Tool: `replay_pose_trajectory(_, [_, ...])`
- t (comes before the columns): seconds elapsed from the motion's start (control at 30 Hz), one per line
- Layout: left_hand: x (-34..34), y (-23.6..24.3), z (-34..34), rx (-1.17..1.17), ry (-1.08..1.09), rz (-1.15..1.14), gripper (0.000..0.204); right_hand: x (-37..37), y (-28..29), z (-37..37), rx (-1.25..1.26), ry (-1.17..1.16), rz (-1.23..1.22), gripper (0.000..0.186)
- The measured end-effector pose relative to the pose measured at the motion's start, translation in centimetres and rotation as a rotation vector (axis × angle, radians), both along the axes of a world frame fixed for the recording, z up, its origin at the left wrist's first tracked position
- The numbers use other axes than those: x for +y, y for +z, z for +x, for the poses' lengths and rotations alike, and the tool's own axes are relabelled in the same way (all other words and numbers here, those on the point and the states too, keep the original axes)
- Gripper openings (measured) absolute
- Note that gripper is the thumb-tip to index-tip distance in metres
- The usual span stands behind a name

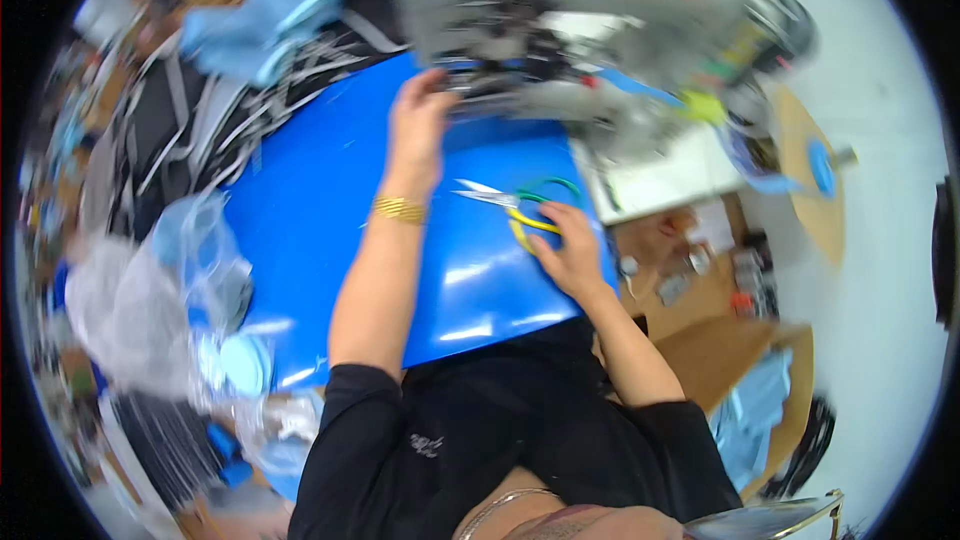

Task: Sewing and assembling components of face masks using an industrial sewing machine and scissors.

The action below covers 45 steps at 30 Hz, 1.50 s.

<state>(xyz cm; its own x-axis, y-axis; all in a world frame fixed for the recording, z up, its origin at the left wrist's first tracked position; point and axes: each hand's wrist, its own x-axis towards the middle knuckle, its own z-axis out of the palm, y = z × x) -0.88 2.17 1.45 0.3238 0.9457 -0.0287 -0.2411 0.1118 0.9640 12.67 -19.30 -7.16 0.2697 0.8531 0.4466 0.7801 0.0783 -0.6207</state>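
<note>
A pair of scissors (510,201) with one green and one yellow handle loop is above the blue work surface (330,220), its blades slightly parted and pointing left. My right hand (572,255) has its thumb and fingers round the yellow loop. My left hand (418,125), below a gold bracelet at the wrist, reaches up to the left end of a grey sewing machine (640,0). Its fingertips are blurred against the machine's dark needle area (520,50), and what they touch, if anything, cannot be made out.
Black and grey fabric strips (190,120) and light blue cloth (280,15) are heaped at the far left. Clear plastic bags (140,310) border the left edge. On the right stand a cardboard box (700,360) with blue cloth and a wooden board (640,240) with small parts.
</note>
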Motion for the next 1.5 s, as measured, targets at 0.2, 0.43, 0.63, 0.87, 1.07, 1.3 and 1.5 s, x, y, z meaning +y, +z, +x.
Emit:
replay_pose_trajectory(0.2, [0.3, -4.4, -3.1, 0.162, 0.07, 0.138, 0.052, 0.0, 0.7, -0.4, 0.15, -0.109, 0.294, 0.036])
replay_pose_trajectory(0.43, [-9.0, -11.7, -4.3, 0.459, -0.13, 0.613, 0.037, -18.1, 6.7, 3.2, 0.199, -0.62, 0.312, 0.023])
replay_pose_trajectory(0.63, [-11.4, -12.4, -3.8, 0.463, -0.034, 0.728, 0.027, -36.5, 8.1, 11.6, -0.014, -1.174, 0.186, 0.017])
replay_pose_trajectory(0.87, [-11.4, -10.8, -6.5, 0.653, -0.019, 0.909, 0.014, -43.3, -1.3, 23.6, 0.204, -1.396, -0.525, 0.091])
replay_pose_trajectory(1.07, [-13.6, -11.9, -4.7, 0.566, -0.023, 1.076, 0.015, -47.9, -9.7, 26.7, -0.24, -1.426, -0.976, 0.065])
replay_pose_trajectory(1.3, [-14.3, -11.0, -3.9, 0.61, -0.054, 0.948, 0.009, -48.1, -4.8, 31.9, -0.998, -1.153, -0.616, 0.043])
replay_pose_trajectory(1.5, [-14.0, -11.5, -4.0, 0.594, -0.034, 0.857, 0.011, -42.9, 8.1, 27.6, -1.226, -1.415, -0.03, 0.034])
